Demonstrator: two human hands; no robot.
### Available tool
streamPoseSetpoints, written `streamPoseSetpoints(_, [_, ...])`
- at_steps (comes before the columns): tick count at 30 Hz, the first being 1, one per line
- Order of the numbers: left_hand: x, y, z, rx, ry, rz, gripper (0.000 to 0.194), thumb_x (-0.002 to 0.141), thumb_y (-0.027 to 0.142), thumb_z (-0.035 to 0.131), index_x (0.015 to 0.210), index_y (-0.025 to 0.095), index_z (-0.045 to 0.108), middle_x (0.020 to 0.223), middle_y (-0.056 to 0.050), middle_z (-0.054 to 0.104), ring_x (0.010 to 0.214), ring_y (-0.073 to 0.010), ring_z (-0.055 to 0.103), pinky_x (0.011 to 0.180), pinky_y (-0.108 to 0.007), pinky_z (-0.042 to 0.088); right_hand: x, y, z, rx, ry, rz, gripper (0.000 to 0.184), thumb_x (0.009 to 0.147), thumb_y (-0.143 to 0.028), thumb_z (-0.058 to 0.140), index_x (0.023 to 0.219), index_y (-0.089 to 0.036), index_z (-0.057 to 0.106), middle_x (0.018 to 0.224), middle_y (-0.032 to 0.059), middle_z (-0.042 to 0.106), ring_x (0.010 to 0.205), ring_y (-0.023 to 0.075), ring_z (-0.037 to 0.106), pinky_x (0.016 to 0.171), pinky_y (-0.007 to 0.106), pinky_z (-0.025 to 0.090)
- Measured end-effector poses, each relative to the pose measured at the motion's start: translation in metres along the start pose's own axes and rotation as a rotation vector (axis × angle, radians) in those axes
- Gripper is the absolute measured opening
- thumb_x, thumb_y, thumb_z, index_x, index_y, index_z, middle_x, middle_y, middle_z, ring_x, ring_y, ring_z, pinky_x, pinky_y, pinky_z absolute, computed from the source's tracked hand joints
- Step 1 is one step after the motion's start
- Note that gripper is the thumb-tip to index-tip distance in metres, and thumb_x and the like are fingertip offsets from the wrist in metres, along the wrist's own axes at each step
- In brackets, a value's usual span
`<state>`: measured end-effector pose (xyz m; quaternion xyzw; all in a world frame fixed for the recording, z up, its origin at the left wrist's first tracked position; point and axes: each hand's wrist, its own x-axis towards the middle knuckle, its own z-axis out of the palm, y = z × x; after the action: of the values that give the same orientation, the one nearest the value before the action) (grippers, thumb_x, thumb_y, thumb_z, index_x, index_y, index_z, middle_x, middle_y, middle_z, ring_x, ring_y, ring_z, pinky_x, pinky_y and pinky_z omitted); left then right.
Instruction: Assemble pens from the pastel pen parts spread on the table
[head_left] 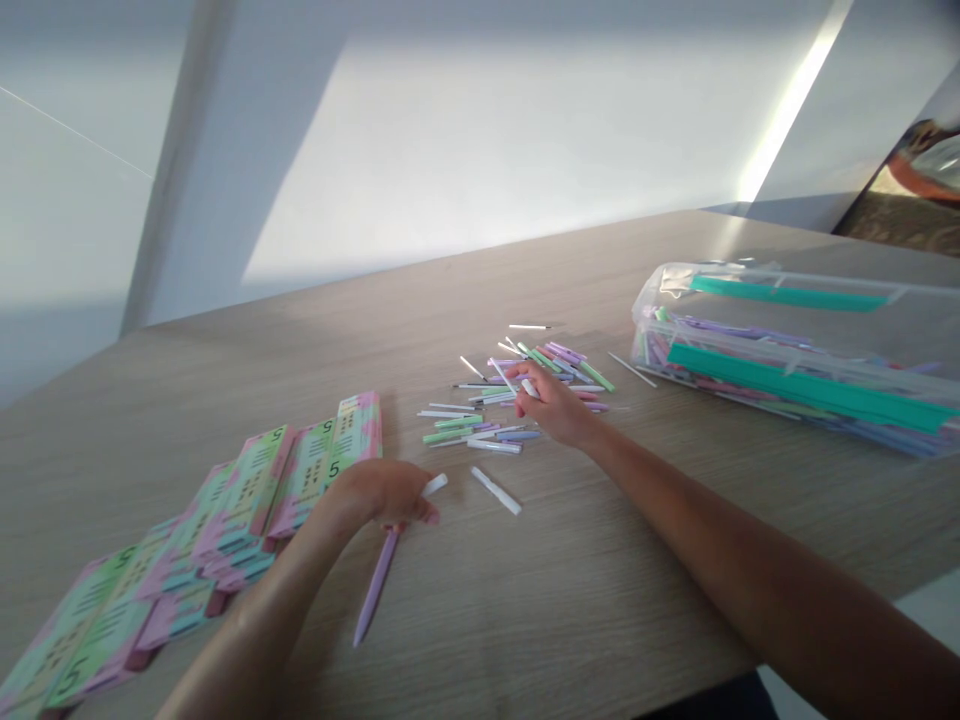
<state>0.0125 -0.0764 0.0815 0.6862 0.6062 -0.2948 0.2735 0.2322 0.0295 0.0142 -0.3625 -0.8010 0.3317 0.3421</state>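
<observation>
Left of the clear plastic box (pixel 780 350) with teal strips (pixel 802 385): my right hand (pixel 551 402) is over the pastel stick pile (pixel 457 423), fingers pinching a white plastic stick (pixel 529 388). My left hand (pixel 379 495) has fingers curled together at a lilac plastic stick (pixel 379 580), grip unclear. Further left, pink-green folded cards (pixel 251 490) show a printed 5.

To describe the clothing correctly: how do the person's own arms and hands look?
Both arms are bare: the left arm and right arm show no sleeve. The left hand and right hand wear no gloves, and no watch or bracelet shows.
</observation>
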Motion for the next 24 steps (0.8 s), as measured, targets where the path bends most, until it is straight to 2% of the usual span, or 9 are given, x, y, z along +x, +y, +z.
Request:
streamPoseSetpoints(5, [0.000, 0.001, 0.001, 0.011, -0.044, 0.009, 0.027, 0.077, 0.037, 0.050, 0.088, 0.017, 0.063, 0.075, -0.008, 0.071, 0.063, -0.0202, 0.064, 0.055, -0.026, 0.046, -0.003, -0.008, 0.004, 0.355, -0.144, 0.066, 0.018, 0.077, -0.019, 0.045, 0.089, -0.016, 0.057, 0.071, -0.0009, 0.063, 0.049, 0.0071, 0.040, 0.046, 0.018, 0.029])
streamPoseSetpoints(10, [0.001, 0.001, 0.002, 0.004, -0.056, -0.007, 0.026, 0.077, 0.036, 0.050, 0.090, 0.018, 0.063, 0.075, -0.007, 0.071, 0.062, -0.0190, 0.064, 0.054, -0.024, 0.046, -0.004, -0.002, 0.005, 0.659, -0.181, 0.174, 0.017, 0.077, -0.025, 0.050, 0.087, -0.013, 0.057, 0.072, 0.0024, 0.066, 0.039, 0.0046, 0.029, 0.037, 0.018, 0.019])
streamPoseSetpoints(14, [0.001, 0.002, 0.002, 0.000, -0.053, -0.012, 0.026, 0.078, 0.036, 0.050, 0.089, 0.017, 0.063, 0.074, -0.008, 0.071, 0.062, -0.0196, 0.065, 0.054, -0.025, 0.046, -0.004, -0.002, 0.003, 0.906, -0.242, 0.134, 0.018, 0.078, -0.029, 0.054, 0.089, -0.015, 0.053, 0.080, 0.0048, 0.068, 0.038, 0.0027, 0.023, 0.037, 0.018, 0.015])
streamPoseSetpoints(17, [0.001, 0.001, 0.002, -0.007, -0.055, -0.012, 0.024, 0.078, 0.035, 0.050, 0.086, 0.017, 0.063, 0.074, -0.008, 0.071, 0.063, -0.0198, 0.065, 0.054, -0.025, 0.046, -0.005, -0.004, 0.004, 0.974, -0.226, 0.104, 0.020, 0.076, -0.028, 0.058, 0.090, -0.017, 0.049, 0.078, 0.0028, 0.068, 0.038, 0.0025, 0.024, 0.038, 0.018, 0.015])
streamPoseSetpoints(19, [0.001, 0.000, 0.001, -0.010, -0.059, -0.009, 0.024, 0.078, 0.036, 0.050, 0.083, 0.016, 0.062, 0.074, -0.009, 0.071, 0.063, -0.0201, 0.065, 0.055, -0.025, 0.046, -0.006, -0.005, 0.005, 0.976, -0.192, 0.109, 0.019, 0.077, -0.029, 0.058, 0.088, -0.018, 0.049, 0.068, -0.0006, 0.065, 0.037, 0.0030, 0.026, 0.038, 0.017, 0.015])
streamPoseSetpoints(22, [0.000, -0.001, 0.000, -0.017, -0.066, -0.002, 0.024, 0.080, 0.037, 0.049, 0.080, 0.016, 0.062, 0.076, -0.010, 0.071, 0.065, -0.0197, 0.066, 0.056, -0.025, 0.046, -0.006, -0.009, 0.009, 1.006, -0.104, 0.150, 0.018, 0.077, -0.032, 0.059, 0.083, -0.017, 0.051, 0.052, -0.0071, 0.051, 0.037, 0.0036, 0.028, 0.037, 0.017, 0.016])
streamPoseSetpoints(24, [0.000, -0.002, 0.000, -0.024, -0.073, -0.005, 0.023, 0.080, 0.037, 0.048, 0.080, 0.017, 0.061, 0.076, -0.009, 0.072, 0.065, -0.0191, 0.065, 0.055, -0.024, 0.046, -0.007, -0.013, 0.011, 1.037, -0.054, 0.166, 0.020, 0.077, -0.035, 0.060, 0.078, -0.016, 0.054, 0.049, -0.0086, 0.043, 0.037, 0.0033, 0.028, 0.037, 0.017, 0.015])
